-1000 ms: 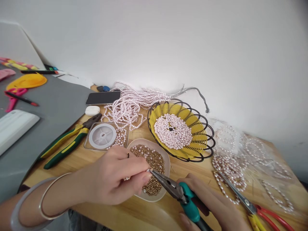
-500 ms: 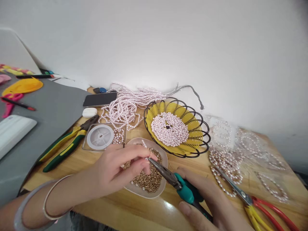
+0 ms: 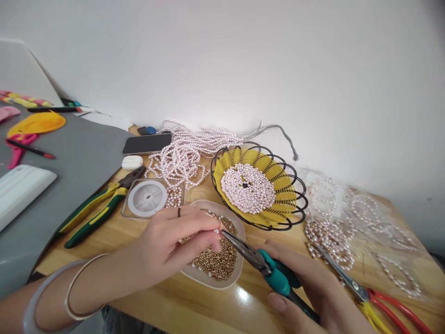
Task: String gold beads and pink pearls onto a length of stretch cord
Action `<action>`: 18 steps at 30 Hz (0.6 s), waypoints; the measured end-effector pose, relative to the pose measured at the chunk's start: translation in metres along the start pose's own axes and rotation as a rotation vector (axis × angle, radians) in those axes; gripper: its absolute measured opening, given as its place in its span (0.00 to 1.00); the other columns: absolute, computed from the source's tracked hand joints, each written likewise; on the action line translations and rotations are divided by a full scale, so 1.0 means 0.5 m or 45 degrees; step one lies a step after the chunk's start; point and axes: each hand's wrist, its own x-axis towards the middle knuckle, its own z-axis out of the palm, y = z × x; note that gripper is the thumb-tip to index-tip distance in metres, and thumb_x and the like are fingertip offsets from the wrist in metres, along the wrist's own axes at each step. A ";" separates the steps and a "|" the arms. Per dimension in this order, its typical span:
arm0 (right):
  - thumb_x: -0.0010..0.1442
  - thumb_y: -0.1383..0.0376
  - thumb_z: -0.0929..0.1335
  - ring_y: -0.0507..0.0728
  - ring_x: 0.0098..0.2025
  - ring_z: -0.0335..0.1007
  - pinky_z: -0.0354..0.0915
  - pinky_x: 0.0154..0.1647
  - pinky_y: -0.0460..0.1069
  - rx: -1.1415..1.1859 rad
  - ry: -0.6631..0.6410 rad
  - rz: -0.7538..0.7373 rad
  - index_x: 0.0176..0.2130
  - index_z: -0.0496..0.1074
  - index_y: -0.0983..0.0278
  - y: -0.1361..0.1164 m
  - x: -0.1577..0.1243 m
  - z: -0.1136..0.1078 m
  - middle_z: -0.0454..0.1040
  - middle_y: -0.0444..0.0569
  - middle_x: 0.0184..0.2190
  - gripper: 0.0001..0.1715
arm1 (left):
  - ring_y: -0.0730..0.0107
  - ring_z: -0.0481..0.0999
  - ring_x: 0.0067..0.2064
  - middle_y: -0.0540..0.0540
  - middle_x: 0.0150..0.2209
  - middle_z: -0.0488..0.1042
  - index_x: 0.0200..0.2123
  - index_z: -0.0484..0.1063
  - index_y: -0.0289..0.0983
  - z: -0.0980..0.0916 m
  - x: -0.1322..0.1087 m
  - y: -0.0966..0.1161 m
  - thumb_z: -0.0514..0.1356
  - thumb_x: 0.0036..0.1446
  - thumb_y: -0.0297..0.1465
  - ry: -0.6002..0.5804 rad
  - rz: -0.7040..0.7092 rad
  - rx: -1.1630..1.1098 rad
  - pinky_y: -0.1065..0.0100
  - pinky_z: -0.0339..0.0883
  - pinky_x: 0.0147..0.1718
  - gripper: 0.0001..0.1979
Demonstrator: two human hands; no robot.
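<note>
Thumb and forefinger of my left hand (image 3: pixel 184 241) pinch a small pearly bead (image 3: pixel 217 231); any strand behind it is mostly covered by the fingers. My right hand (image 3: pixel 309 292) grips needle-nose pliers (image 3: pixel 274 273) with teal and black handles. Their narrow tips meet the bead at my left fingertips. Both hands are over a pale dish (image 3: pixel 239 269) of gold beads (image 3: pixel 215 264) with a few white ones among them. The left hand hides the dish's left part.
Behind the dish stands a yellow basket (image 3: pixel 292 190) of pink pearl beads. Left lie a spool box (image 3: pixel 148 198) and green-yellow pliers (image 3: pixel 100 208). Pearl strands (image 3: pixel 181 162) and a phone (image 3: pixel 148 144) lie at the back. Scissors (image 3: pixel 358 290) and bagged bracelets (image 3: pixel 368 208) are on the right.
The view has shifted slightly, so most things sit a little farther right. A short bead strand that stood above my left fingertips no longer shows there. Both hands keep their grips.
</note>
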 end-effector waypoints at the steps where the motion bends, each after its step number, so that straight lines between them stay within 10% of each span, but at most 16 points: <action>1: 0.59 0.57 0.74 0.63 0.42 0.84 0.81 0.41 0.50 -0.006 -0.001 -0.013 0.57 0.79 0.59 0.000 0.001 0.000 0.84 0.54 0.48 0.27 | 0.75 0.81 0.33 0.50 0.30 0.83 0.46 0.74 0.35 0.000 0.001 0.000 0.57 0.69 0.22 -0.005 0.016 -0.003 0.76 0.76 0.35 0.07; 18: 0.58 0.53 0.74 0.65 0.46 0.83 0.82 0.43 0.52 0.002 0.038 0.005 0.55 0.80 0.57 -0.004 0.000 0.000 0.84 0.53 0.48 0.26 | 0.74 0.80 0.32 0.48 0.29 0.82 0.41 0.74 0.34 -0.002 0.011 0.006 0.55 0.71 0.24 -0.017 0.106 0.073 0.73 0.77 0.35 0.08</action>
